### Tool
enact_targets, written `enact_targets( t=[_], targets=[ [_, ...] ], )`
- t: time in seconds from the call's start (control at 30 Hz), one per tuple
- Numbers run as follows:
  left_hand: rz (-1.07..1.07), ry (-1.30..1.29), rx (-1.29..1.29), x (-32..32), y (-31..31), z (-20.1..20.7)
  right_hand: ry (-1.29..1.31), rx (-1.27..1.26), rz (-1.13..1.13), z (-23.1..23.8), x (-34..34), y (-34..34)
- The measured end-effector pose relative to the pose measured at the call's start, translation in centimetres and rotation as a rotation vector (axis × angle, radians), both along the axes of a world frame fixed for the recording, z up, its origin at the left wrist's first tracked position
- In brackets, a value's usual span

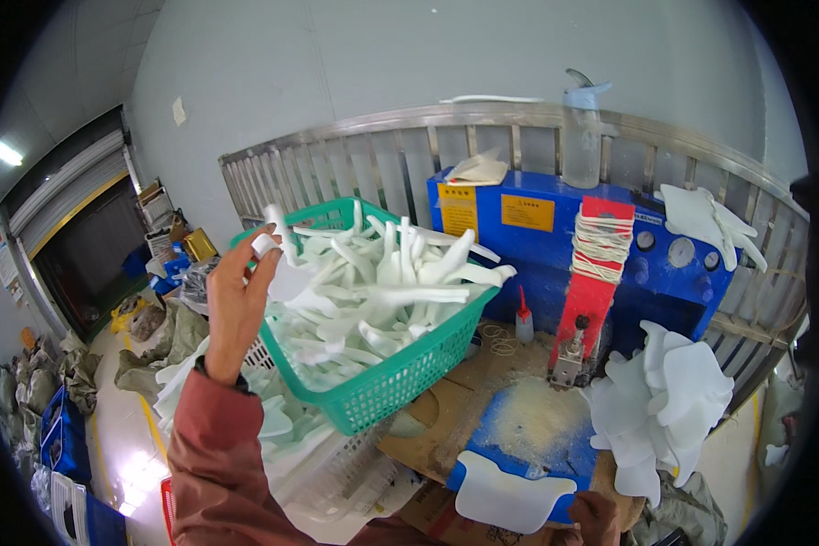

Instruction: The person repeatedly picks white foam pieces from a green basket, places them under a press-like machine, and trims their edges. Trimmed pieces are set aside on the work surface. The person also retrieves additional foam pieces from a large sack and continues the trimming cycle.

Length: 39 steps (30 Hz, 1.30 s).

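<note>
My left hand point(240, 289) is raised at the left rim of a green plastic basket point(382, 397). Its thumb and fingers pinch a white curved piece point(266, 243). The basket is heaped with similar white pieces point(373, 291), some long and narrow, others broad. Low at the right, my right hand point(597, 517) is dark and partly cut off by the lower edge. It is beside a flat white piece point(510, 494) with a curved outline, which lies at the front of a blue plate point(569, 455). Whether those fingers grip its corner cannot be made out.
Pale dust point(541, 414) covers the blue plate under a red arm point(591, 273) wrapped with cord. Behind stands a blue machine point(519, 238) with gauges. White sheets point(664, 391) hang at the right. A small red-tipped bottle point(524, 323) and a metal railing point(409, 173) stand behind.
</note>
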<state>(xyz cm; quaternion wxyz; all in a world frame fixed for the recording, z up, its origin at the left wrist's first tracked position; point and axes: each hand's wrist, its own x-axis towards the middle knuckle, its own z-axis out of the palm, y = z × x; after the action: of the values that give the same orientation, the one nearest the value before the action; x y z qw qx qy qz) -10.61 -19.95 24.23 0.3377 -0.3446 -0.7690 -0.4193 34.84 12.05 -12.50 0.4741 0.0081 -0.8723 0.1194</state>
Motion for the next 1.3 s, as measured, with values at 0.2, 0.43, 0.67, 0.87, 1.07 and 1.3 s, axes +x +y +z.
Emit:
enact_targets(
  t=[0.2,0.43,0.67,0.87,1.07,1.3],
  targets=[
    [-0.12,0.083,0.094,4.8,-1.1,1.1,-0.468,-1.035,0.002,11.1,-3.2,-4.2],
    [-0.646,-0.424,0.48,8.2,1.0,-2.0,-0.073,-0.431,-0.097,19.5,-7.1,-7.9],
    [-0.952,-1.29,0.508,17.4,7.3,-16.2,-0.365,-0.029,-0.034,20.3,-8.5,-11.5],
    [-0.81,-1.792,0.491,20.7,7.6,-26.0,-0.458,-0.163,-0.017,12.3,-6.6,-10.8],
    [-0.76,-2.036,0.596,19.8,7.6,-30.4,-0.563,-0.321,-0.028,8.2,-6.1,-11.5],
    [-0.671,-1.796,0.26,17.8,8.1,-31.5,-0.721,-0.292,0.037,8.1,-6.5,-8.4]
  ],
)
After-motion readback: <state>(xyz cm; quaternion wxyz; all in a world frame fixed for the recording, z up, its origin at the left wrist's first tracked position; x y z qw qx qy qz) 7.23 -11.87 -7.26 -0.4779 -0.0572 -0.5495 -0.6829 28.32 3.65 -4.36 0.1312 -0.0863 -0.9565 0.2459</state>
